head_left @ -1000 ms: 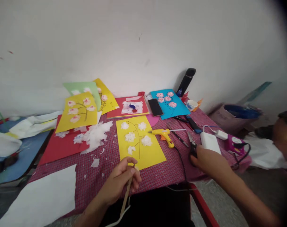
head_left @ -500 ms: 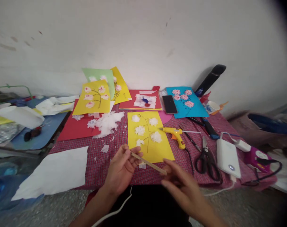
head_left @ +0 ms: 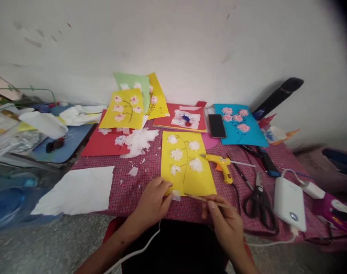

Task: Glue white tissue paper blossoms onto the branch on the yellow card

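Observation:
A yellow paper (head_left: 202, 182) lies before me, bearing a drawn dark branch and white crumpled-paper flowers (head_left: 196, 165). My left hand (head_left: 154, 199) rests at its lower left corner, index finger and thumb apart, with nothing seen gripped; its other fingers are partly hidden. Near the lower right edge, my right hand (head_left: 223, 219) pinches a thin light-brown paintbrush (head_left: 200, 197), its dark pointed tip over the paper's bottom edge. A small white paper scrap (head_left: 176, 195) lies at that edge, between the hands. To the right of the paper is a yellow hot glue gun (head_left: 219, 161).
Black-handled scissors (head_left: 259, 201), a dark pen (head_left: 242, 175) and a white power bank (head_left: 290, 203) lie right. Behind are a phone (head_left: 217, 126) and a blue flower picture (head_left: 239, 133). White torn paper (head_left: 141, 141) and a white sheet (head_left: 79, 192) lie left.
The paintbrush, earlier spanning both hands, is now in my right hand alone with its tip pointing left. My left hand has let go and turned down onto the yellow paper's corner.

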Available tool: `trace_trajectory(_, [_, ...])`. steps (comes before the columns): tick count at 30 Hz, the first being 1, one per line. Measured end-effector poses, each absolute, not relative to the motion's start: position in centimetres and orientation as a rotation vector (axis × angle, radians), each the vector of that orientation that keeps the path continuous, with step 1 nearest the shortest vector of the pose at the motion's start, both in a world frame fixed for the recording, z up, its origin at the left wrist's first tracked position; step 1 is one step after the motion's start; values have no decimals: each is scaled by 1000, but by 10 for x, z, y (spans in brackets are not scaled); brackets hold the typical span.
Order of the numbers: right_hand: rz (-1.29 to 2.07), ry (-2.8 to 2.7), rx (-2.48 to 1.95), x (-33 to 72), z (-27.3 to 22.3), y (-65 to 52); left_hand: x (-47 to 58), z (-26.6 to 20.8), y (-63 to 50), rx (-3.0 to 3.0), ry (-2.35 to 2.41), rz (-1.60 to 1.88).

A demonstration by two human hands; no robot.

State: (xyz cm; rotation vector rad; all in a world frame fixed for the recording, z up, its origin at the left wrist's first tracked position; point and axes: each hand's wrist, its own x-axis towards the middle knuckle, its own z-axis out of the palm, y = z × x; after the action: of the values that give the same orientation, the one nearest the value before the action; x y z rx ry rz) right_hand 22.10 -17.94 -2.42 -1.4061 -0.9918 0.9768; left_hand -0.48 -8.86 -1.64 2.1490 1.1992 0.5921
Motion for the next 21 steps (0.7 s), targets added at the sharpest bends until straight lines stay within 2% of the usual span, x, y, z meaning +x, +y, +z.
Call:
trace_trajectory(4, [971,-1018,-1411,215,-30,-183,10,-15,-90,2322,1234,460])
trace_trajectory(8, [993,-1047,-1367,212,-28,-180,13,-13,-89,2301,1189,471])
trace_trajectory(17, [1034,-1094,-1228,209,-22,-176,6,-11,-75,1519,1175,597])
trace_trajectory(21, [1013,-1213,-1238,205,-23,-169,9,-13,-73,1383,1144,571])
